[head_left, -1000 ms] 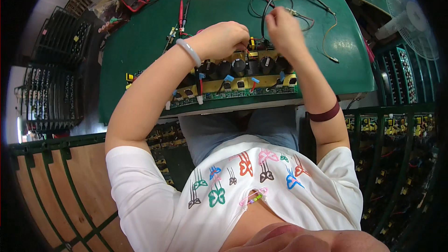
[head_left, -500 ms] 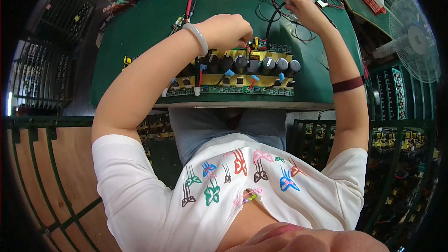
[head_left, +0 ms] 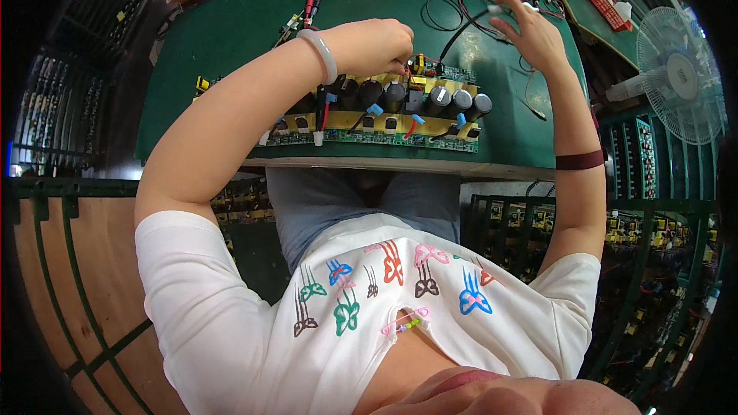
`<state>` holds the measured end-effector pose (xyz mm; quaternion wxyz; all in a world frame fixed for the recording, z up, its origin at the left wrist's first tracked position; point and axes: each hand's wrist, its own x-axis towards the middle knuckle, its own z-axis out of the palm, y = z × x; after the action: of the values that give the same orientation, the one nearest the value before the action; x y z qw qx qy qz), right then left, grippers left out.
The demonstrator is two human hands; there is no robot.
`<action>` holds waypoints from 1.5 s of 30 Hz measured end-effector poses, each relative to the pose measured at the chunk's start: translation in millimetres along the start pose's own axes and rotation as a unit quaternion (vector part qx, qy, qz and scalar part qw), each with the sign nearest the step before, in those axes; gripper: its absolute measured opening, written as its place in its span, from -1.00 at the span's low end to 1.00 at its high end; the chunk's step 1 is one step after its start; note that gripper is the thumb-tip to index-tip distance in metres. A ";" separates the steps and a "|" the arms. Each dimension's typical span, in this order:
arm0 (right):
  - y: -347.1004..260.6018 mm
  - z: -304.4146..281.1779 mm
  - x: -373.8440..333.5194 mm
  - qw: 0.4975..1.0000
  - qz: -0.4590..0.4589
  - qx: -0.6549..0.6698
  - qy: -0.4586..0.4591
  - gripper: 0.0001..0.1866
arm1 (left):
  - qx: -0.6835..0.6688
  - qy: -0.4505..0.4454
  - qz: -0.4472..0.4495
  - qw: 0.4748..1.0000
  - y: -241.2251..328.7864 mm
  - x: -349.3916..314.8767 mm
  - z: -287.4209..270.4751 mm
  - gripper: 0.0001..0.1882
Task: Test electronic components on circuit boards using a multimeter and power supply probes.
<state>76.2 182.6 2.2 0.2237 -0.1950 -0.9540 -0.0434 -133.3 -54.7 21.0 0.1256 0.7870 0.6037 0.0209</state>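
Note:
A long green circuit board assembly (head_left: 369,138) lies near the table's front edge, with a row of dark round capacitors (head_left: 438,97) and yellowish metal strips along it. My left hand (head_left: 377,44) is closed over the board's back edge, its fingertips by red wires; what they pinch is hidden. From the board's back right a black cable (head_left: 460,34) rises to a pale end. My right hand (head_left: 532,31) is beside that end, thumb and fingers spread apart. Blue-capped short wires (head_left: 374,110) stick up along the board's front.
Red and black test leads (head_left: 311,1) and loose cables cross the back of the green table (head_left: 200,50). A thin wire with a small plug (head_left: 538,113) lies at right. A white fan (head_left: 680,73) and a red basket (head_left: 610,8) stand beyond; racks of boards flank me.
My right hand has moved slightly right and down, and its fingers have opened from a pinch on the black cable. My left hand stays at the board.

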 end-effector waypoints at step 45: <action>-175.8 14.7 5.9 0.934 -0.081 0.320 0.134 -0.82 | 0.022 0.163 -0.040 0.986 -52.1 -111.6 15.2 -0.91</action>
<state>-3.5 25.4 -7.6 0.3953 -0.0279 -0.8912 0.2207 -209.8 -151.4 8.0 0.0088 0.7509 0.6473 0.1302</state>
